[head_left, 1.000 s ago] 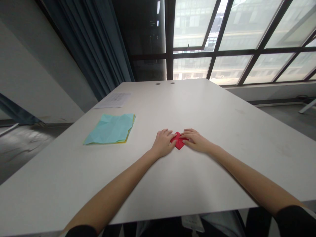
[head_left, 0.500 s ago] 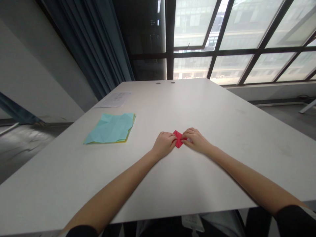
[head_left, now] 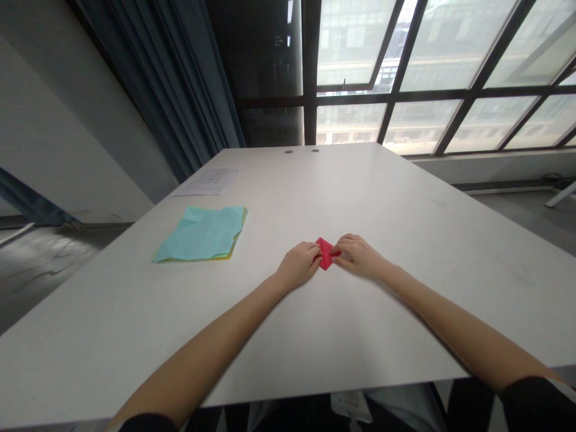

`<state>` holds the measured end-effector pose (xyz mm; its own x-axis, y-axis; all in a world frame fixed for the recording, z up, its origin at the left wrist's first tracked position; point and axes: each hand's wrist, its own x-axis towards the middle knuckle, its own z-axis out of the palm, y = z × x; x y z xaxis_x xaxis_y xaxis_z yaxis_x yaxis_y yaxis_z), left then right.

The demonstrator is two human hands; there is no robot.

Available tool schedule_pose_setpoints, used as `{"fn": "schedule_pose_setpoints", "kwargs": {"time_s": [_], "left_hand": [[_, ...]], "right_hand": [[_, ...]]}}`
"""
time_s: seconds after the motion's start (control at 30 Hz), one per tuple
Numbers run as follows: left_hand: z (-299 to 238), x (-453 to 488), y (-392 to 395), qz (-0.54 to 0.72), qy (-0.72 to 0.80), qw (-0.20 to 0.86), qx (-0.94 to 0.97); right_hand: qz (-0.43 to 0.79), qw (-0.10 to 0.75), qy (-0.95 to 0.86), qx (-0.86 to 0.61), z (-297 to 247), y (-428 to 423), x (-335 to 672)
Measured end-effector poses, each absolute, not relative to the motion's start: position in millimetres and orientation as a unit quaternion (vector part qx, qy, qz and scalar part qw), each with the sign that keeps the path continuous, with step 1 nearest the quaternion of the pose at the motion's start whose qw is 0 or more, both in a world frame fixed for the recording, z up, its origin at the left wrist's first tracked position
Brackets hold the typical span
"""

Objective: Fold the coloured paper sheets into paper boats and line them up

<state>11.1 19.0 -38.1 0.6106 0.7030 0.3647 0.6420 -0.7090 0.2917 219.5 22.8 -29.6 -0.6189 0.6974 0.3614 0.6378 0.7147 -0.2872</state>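
Between my two hands, a small folded piece of red paper [head_left: 325, 259] lies on the white table [head_left: 288, 336]. Creases cross its diamond-like shape. My left hand [head_left: 300, 263] has its fingers closed on the paper's left side. At the right side, my right hand [head_left: 355, 255] pinches an edge between thumb and fingers. Fingertips cover both side corners of the paper, while its far and near points stay visible.
Left of my hands lies a stack of light blue paper [head_left: 204, 234] with yellow sheets showing underneath. A printed white sheet [head_left: 207, 181] rests farther back on the left. Blue curtains [head_left: 171, 78] and windows [head_left: 432, 60] stand beyond the table.
Both hands stay on the red paper in nearly the same place. Only the fingers have shifted slightly.
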Motion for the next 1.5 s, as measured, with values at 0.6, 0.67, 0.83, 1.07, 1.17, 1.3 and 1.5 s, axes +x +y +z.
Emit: {"fn": "schedule_pose_setpoints", "kwargs": {"time_s": [0.6,0.67,0.83,1.07,1.17,1.3,1.5], "left_hand": [[-38,6,24,0.273,0.343,0.163,0.884],[-39,5,25,0.275,0.353,0.170,0.878],[-41,5,25,0.280,0.388,0.188,0.857],[-44,7,26,0.348,0.407,0.185,0.824],[-44,7,26,0.330,0.387,0.155,0.847],[-46,8,26,0.308,0.381,0.128,0.862],[-49,12,26,0.264,0.405,0.051,0.874]], "right_hand": [[0.018,0.220,-0.908,-0.356,-32,24,225],[0.030,0.223,-0.906,-0.358,-32,23,224],[0.052,0.245,-0.889,-0.383,-35,24,223],[0.117,0.303,-0.826,-0.461,-41,25,217],[0.120,0.296,-0.830,-0.456,-40,24,214],[0.120,0.294,-0.835,-0.450,-39,23,213],[0.068,0.252,-0.870,-0.418,-42,26,215]]}}
